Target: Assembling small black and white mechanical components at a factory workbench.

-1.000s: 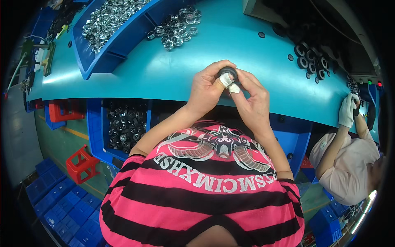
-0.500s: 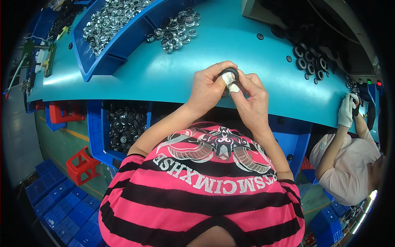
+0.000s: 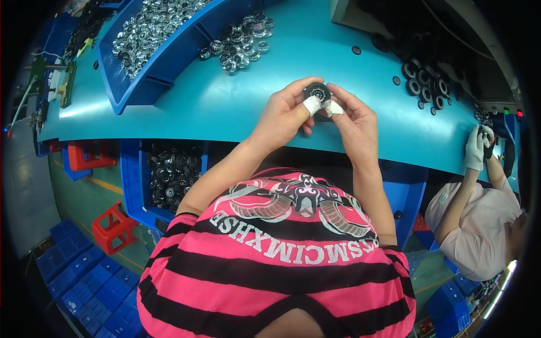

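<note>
Between both hands, just above the front part of the blue-green table [image 3: 214,107], I hold a small black toy wheel [image 3: 318,90] with its patterned hub facing me. My left hand [image 3: 286,112] grips its left side, thumb on the lower rim. From the right, my right hand [image 3: 356,121] pinches it between thumb and fingers. White wrapping covers both thumb tips. Shiny clear and silver wheel hubs [image 3: 239,48] lie loose on the table beyond my left hand. Black tyres [image 3: 425,84] are heaped at the far right.
A blue bin [image 3: 149,73] full of shiny hubs stands at the back left. Below the table edge, another bin holds black wheels [image 3: 169,174]. A co-worker's gloved hand [image 3: 474,149] works at the right end. Red stools [image 3: 112,228] stand on the floor at left.
The black wheel has turned so its hub now faces me, where before mostly the dark tyre edge showed. My right hand has shifted slightly right, with its thumb higher.
</note>
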A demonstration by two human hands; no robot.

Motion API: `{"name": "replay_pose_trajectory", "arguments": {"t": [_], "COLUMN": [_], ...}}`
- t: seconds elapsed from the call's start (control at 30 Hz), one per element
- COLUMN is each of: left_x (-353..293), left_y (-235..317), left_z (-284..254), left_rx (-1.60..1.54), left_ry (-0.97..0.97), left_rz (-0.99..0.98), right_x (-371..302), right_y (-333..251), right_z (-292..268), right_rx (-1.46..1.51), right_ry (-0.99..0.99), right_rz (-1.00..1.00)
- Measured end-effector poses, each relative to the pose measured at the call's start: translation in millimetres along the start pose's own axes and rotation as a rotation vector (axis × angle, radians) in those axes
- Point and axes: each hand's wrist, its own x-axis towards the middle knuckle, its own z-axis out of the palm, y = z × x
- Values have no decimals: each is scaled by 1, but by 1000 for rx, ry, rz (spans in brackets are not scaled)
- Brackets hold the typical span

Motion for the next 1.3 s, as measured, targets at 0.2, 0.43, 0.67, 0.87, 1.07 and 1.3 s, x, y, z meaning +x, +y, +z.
{"name": "replay_pose_trajectory", "arguments": {"t": [0.2, 0.43, 0.67, 0.87, 1.07, 1.3], "left_x": [0, 1, -1, -5, -8, -7], "left_y": [-2, -10, 1, 1, -3, -14], "left_z": [0, 2, -5, -4, -1, 5], "left_rx": [-5, 103, 47, 266, 481, 741], "left_ry": [42, 125, -101, -131, -102, 33], "left_rz": [-11, 78, 98, 148, 201, 463], "right_x": [-3, -10, -1, 3, 6, 7], "right_y": [5, 6, -5, -4, 5, 8], "right_z": [2, 5, 7, 7, 8, 9], "right_rx": [4, -312, 145, 17, 88, 83], "right_ry": [-1, 40, 29, 22, 21, 54], "right_rz": [-47, -206, 19, 115, 147, 87]}}
